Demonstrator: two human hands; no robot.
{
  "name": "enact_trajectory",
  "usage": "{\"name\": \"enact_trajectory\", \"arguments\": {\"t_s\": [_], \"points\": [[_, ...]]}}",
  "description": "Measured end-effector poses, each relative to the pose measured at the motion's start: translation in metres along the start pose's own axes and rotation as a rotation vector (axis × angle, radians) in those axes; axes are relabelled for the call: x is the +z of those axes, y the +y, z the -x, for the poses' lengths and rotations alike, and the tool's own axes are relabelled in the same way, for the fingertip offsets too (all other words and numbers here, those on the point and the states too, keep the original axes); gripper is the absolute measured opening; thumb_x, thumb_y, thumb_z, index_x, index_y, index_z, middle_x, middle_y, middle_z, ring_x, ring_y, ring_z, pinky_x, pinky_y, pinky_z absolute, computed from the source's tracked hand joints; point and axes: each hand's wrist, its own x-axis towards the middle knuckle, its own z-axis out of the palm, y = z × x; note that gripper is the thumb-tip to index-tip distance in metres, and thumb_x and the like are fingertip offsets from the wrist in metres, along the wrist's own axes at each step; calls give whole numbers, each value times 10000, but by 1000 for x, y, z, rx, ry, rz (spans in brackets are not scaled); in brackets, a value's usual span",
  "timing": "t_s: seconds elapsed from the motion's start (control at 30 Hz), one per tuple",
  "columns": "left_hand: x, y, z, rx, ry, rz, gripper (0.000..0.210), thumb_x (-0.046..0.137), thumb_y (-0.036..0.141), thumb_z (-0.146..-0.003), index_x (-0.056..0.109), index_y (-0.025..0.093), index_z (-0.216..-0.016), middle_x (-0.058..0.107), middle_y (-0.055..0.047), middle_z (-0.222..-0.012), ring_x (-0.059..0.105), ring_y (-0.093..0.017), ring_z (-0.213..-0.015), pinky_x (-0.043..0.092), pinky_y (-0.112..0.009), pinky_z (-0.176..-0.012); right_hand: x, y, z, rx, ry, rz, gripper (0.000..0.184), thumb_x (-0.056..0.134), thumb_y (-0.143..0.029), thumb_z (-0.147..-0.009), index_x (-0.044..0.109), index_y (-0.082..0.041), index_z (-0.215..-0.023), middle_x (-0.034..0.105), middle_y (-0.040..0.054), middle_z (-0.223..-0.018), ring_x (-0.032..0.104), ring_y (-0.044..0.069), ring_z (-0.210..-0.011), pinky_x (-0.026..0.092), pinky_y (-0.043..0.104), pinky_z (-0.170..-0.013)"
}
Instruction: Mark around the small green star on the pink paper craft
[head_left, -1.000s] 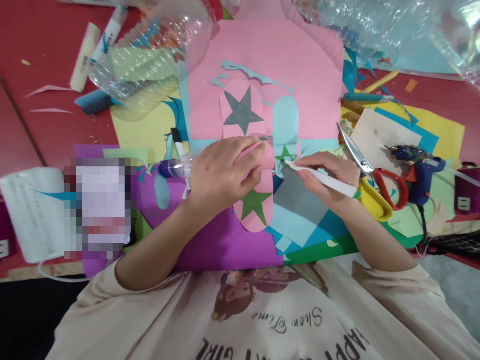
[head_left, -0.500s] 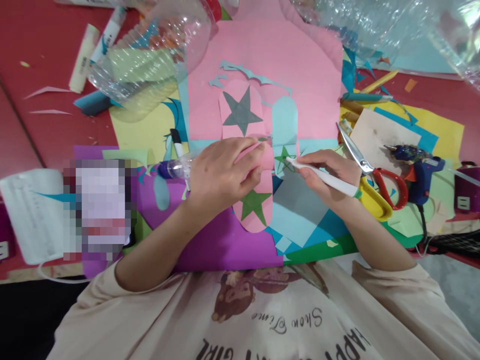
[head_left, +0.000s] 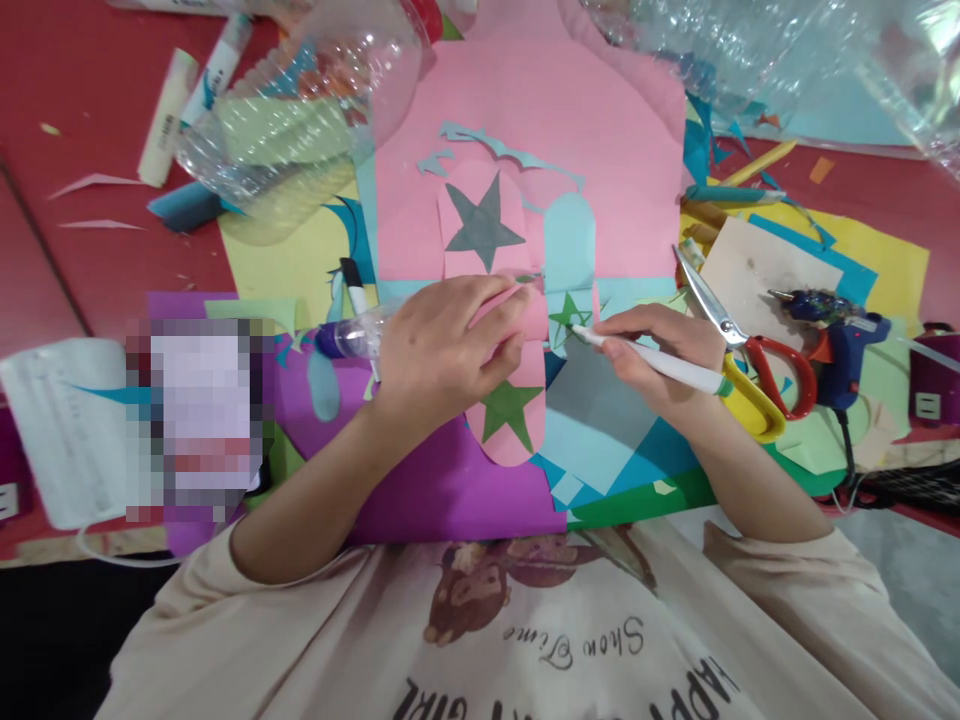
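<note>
Right hand [head_left: 660,355] fingers closed around a white pen [head_left: 652,362] at frame centre, long axis slanting, tip pointing upper left onto a green star [head_left: 568,316], left hand [head_left: 442,345] curled over pink paper [head_left: 517,330], clear plastic bottle [head_left: 300,120] upper left, contents unclear

- A craft room table.
- Coloured paper sheets [head_left: 525,110] cover the red table [head_left: 67,250].
- Scissors [head_left: 739,340] and a glue gun [head_left: 832,335] lie near the right edge.

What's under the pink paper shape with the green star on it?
Under the pink paper shape lie a purple sheet and light blue paper. The left hand covers its upper part, so what lies beneath there cannot be seen.
</note>
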Motion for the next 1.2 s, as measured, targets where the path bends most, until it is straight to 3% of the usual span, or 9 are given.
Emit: {"name": "enact_trajectory", "arguments": {"t_s": [0.13, 0.27, 0.47, 0.63, 0.8, 1.03, 1.2], "points": [[0, 0, 1, -25, -42, 43, 287, 468, 278, -914, 631, 237, -1147, 696, -65, -1116, 661, -224, -1013, 523, -349, -822, 0, 0, 0, 33, 40, -12, 82, 658, -247, -846, 705, -211, -904, 716, -23, -751, 650, 98, -639, 526, 211, -584], [-1, 0, 0, -22, -32, 36, 281, 473, 275, -910, 633, 247, -1139, 704, -64, -1107, 667, -226, -1001, 534, -354, -809, -2, -2, -1, 29, -15, 10, 59, 666, -246, -834, 711, -211, -847, 719, -24, -724, 635, 96, -596, 519, 213, -549], [-2, 1, -2, -17, -42, -3, 277, 463, 279, -911, 638, 268, -1125, 713, -55, -1091, 675, -222, -977, 547, -355, -778, -2, -3, 0, 82, 47, 14, 100, 654, -281, -844, 713, -210, -881, 728, -11, -753, 667, 117, -643, 542, 229, -577], [-2, 1, -1, -40, -50, 22, 279, 469, 279, -910, 632, 282, -1136, 706, -52, -1108, 668, -227, -1001, 542, -364, -800, -3, -5, -1, 54, -4, 29, 70, 660, -258, -828, 707, -212, -806, 711, -23, -689, 624, 97, -567, 516, 211, -525], [-2, 1, -1, -5, -19, 8, 275, 482, 269, -907, 634, 248, -1135, 713, -60, -1099, 679, -223, -988, 543, -350, -797, -1, -2, -1, 59, 71, 5, 77, 663, -268, -834, 708, -211, -859, 721, -22, -724, 655, 101, -619, 533, 206, -564], [-2, 1, -1, -32, -47, 43, 280, 472, 275, -912, 624, 264, -1148, 709, -61, -1106, 674, -229, -998, 536, -362, -803, -3, -5, -1, 60, 1, 33, 88, 651, -261, -829, 710, -209, -792, 706, -24, -674, 617, 96, -556, 509, 212, -511], [-2, 1, -1, -37, -35, 62, 275, 461, 280, -921, 630, 265, -1138, 703, -60, -1105, 667, -227, -1001, 530, -365, -802, -2, -3, -1, 61, 81, 35, 84, 656, -273, -836, 714, -214, -850, 717, -20, -707, 649, 105, -593, 527, 216, -534]]}}
